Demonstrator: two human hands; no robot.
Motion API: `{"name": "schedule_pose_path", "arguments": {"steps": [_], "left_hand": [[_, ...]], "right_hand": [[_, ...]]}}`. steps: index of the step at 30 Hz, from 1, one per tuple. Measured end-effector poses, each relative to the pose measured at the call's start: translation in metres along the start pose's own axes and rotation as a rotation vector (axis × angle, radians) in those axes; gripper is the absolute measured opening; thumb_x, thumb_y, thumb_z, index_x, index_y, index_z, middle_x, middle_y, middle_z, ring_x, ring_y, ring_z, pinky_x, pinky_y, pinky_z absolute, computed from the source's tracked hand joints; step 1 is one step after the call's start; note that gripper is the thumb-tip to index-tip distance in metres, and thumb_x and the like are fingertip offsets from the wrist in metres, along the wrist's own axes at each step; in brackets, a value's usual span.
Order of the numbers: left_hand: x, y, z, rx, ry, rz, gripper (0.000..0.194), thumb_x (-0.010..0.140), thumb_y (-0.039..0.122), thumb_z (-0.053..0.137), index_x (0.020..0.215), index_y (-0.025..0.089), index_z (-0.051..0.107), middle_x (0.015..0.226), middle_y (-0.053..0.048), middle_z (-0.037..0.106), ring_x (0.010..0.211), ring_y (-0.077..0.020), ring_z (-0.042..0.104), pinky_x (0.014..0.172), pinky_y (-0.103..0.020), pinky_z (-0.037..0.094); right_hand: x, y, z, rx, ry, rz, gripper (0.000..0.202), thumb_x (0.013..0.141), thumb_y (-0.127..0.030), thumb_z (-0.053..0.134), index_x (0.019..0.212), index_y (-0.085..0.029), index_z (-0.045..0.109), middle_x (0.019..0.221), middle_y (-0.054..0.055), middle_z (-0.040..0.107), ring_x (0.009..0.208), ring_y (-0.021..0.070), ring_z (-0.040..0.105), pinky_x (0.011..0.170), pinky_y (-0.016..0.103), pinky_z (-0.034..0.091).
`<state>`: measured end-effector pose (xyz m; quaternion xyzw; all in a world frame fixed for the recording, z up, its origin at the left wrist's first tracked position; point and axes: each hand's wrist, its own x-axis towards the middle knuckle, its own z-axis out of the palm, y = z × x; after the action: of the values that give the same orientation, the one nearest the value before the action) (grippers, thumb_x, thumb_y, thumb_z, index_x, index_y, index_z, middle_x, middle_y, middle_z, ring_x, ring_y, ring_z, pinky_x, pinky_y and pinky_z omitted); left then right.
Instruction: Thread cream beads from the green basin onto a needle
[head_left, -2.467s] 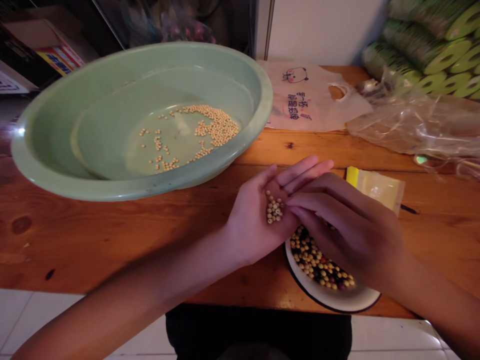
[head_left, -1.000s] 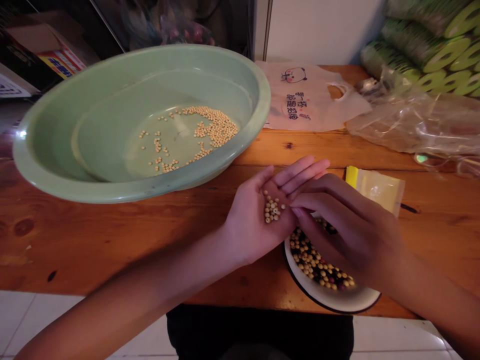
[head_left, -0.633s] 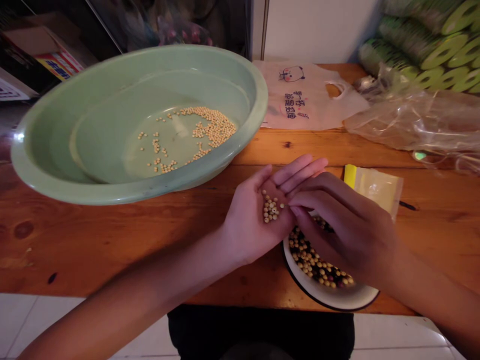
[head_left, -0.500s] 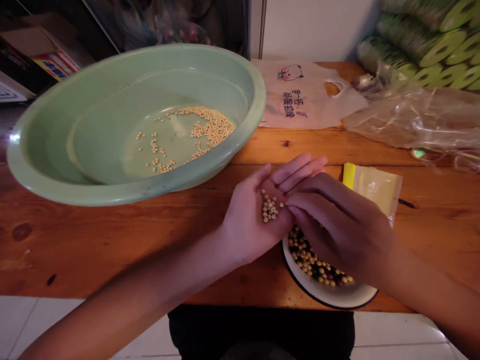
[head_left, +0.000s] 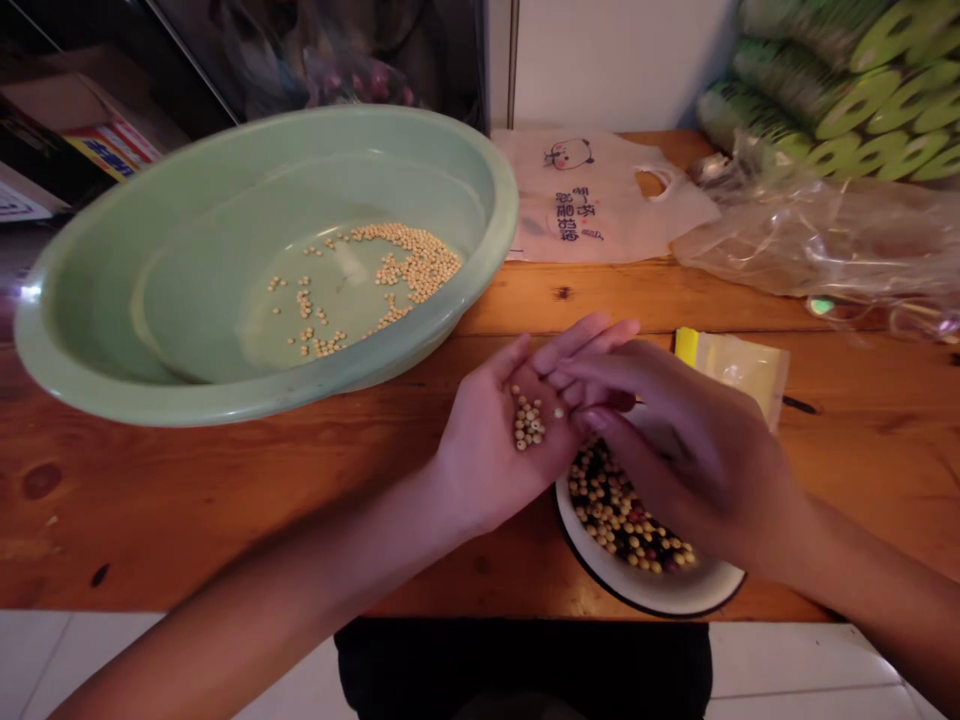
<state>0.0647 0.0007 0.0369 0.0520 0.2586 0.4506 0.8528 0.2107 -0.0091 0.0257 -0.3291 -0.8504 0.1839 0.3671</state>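
Note:
My left hand (head_left: 495, 440) is palm up and slightly cupped, with a small heap of soybeans (head_left: 529, 422) in it. A single pale bean lies apart on the same palm, nearer the fingers. Over that palm bends my right hand (head_left: 675, 440), its thumb and fingertips drawn together beside the lone bean. Whatever they pinch, if anything, is hidden. Below the right hand stands a white dark-rimmed bowl (head_left: 600, 570), partly covered by it, containing yellow, black and reddish beans (head_left: 626, 520). To the left, a large green basin (head_left: 202, 250) holds scattered soybeans (head_left: 420, 262).
The wooden table (head_left: 300, 450) carries a printed plastic bag (head_left: 600, 200) behind the hands and a small yellow-topped pouch (head_left: 739, 370) behind the bowl. Crumpled clear plastic (head_left: 817, 230) lies at right, below stacked green rolls (head_left: 862, 100). A cardboard box (head_left: 82, 110) stands far left.
My right hand's thumb and fingers have shifted slightly at the left palm, and the forefinger has lifted a little. The beans stay in the palm. The whole view has shifted slightly.

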Motion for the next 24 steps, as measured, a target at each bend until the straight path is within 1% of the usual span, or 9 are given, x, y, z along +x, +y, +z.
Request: {"name": "schedule_pose_path", "arguments": {"steps": [2,4,6,8,11,14,16,21,24], "left_hand": [[0.003,-0.001,-0.002,-0.043,0.003,-0.004,0.048,0.092,0.024,0.026,0.131,0.011,0.051,0.117,-0.009,0.068,0.124,-0.0191,0.054,0.109,-0.031,0.036],[0.006,-0.003,-0.005,-0.075,-0.004,0.003,0.045,0.094,0.026,0.028,0.124,0.007,0.055,0.109,-0.011,0.070,0.115,-0.0178,0.060,0.106,-0.029,0.040],[0.008,-0.004,-0.006,-0.088,0.009,0.017,0.043,0.095,0.026,0.029,0.115,0.005,0.060,0.099,-0.011,0.071,0.101,-0.0162,0.066,0.101,-0.028,0.044],[0.009,-0.004,-0.008,-0.097,0.030,0.021,0.040,0.094,0.025,0.031,0.108,0.005,0.063,0.092,-0.010,0.072,0.092,-0.0151,0.069,0.096,-0.027,0.048],[0.011,-0.004,-0.011,-0.102,0.036,0.021,0.039,0.094,0.024,0.031,0.106,0.005,0.064,0.097,-0.011,0.072,0.094,-0.0158,0.068,0.092,-0.027,0.050],[0.012,-0.004,-0.013,-0.094,-0.001,0.025,0.039,0.094,0.024,0.032,0.109,0.005,0.063,0.103,-0.013,0.071,0.099,-0.0172,0.067,0.091,-0.028,0.050],[0.011,-0.003,-0.013,-0.087,-0.011,0.033,0.040,0.094,0.024,0.032,0.114,0.004,0.061,0.103,-0.013,0.071,0.100,-0.0173,0.067,0.091,-0.028,0.050],[0.005,0.000,-0.005,-0.060,0.054,0.006,0.046,0.095,0.023,0.028,0.129,0.004,0.052,0.116,-0.013,0.068,0.105,-0.0150,0.065,0.092,-0.023,0.048],[0.004,0.001,-0.002,-0.050,0.039,0.006,0.047,0.095,0.022,0.028,0.131,0.003,0.050,0.125,-0.015,0.063,0.115,-0.0166,0.060,0.099,-0.025,0.044]], "right_hand": [[0.002,0.001,-0.006,0.253,0.014,0.182,0.034,0.087,-0.005,0.051,0.117,-0.019,0.059,0.108,0.003,0.065,0.095,0.0130,0.061,0.086,0.027,0.051],[0.003,0.006,-0.011,0.544,0.004,0.318,0.028,0.089,-0.009,0.053,0.111,-0.021,0.064,0.106,0.002,0.066,0.093,0.0121,0.061,0.085,0.026,0.050],[0.004,0.011,-0.015,0.848,-0.015,0.383,0.021,0.089,-0.011,0.054,0.101,-0.020,0.069,0.094,0.003,0.066,0.081,0.0114,0.059,0.077,0.026,0.048],[0.006,0.015,-0.018,1.104,-0.006,0.417,0.018,0.088,-0.010,0.053,0.091,-0.017,0.069,0.077,0.001,0.059,0.067,0.0096,0.051,0.065,0.025,0.043],[0.007,0.016,-0.020,1.342,-0.032,0.518,0.015,0.084,-0.009,0.050,0.081,-0.015,0.063,0.065,-0.001,0.045,0.056,0.0081,0.040,0.056,0.025,0.030],[0.008,0.013,-0.023,1.464,-0.100,0.601,0.014,0.081,-0.010,0.044,0.076,-0.015,0.056,0.061,-0.003,0.033,0.051,0.0072,0.029,0.052,0.024,0.020],[0.007,0.011,-0.024,1.471,-0.142,0.616,0.013,0.081,-0.012,0.042,0.074,-0.015,0.053,0.060,-0.004,0.027,0.051,0.0076,0.025,0.051,0.024,0.018],[0.004,0.011,-0.023,1.410,-0.330,0.535,0.010,0.084,-0.014,0.046,0.075,-0.014,0.051,0.062,-0.003,0.034,0.056,0.0090,0.030,0.052,0.025,0.020],[0.003,0.013,-0.022,1.402,-0.384,0.574,0.010,0.086,-0.016,0.048,0.079,-0.012,0.054,0.070,0.000,0.040,0.061,0.0094,0.035,0.056,0.026,0.024]]}}
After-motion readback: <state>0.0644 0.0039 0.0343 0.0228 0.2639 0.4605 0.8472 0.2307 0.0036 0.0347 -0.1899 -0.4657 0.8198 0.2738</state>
